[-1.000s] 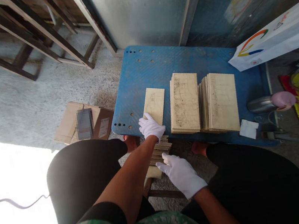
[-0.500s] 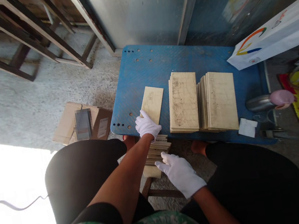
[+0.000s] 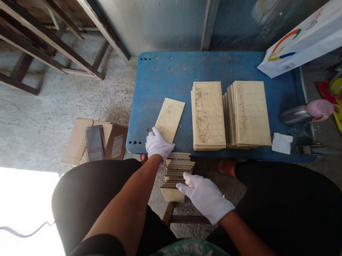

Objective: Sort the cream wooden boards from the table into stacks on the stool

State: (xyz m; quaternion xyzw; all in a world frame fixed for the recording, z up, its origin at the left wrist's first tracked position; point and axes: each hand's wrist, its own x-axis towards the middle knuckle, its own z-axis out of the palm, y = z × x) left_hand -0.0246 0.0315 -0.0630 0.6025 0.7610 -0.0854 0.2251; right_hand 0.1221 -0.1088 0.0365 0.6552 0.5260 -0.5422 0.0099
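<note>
Left hand (image 3: 158, 145) at the seven-o'clock end of a board (image 3: 172, 117) on the bench (image 3: 219, 62).
Whether its fingers grip or merely press, I cannot tell; the board, turned further toward one o'clock than in the earlier frame, with the hand shifted toward nine, looks light, stiff and easily slid, best pinched by its long edges. At its six o'clock stands a row (image 3: 178, 171) of boards; at five, the right hand (image 3: 206, 198), fingers loosely parted, apparently grasping nothing; at three, piles (image 3: 208, 115).

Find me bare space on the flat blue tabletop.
The blue tabletop looks free between the single pale rectangular board and the shiny grey panel. Crowded: its near right, with two pale board stacks, silver metal bottle, white square paper.
</note>
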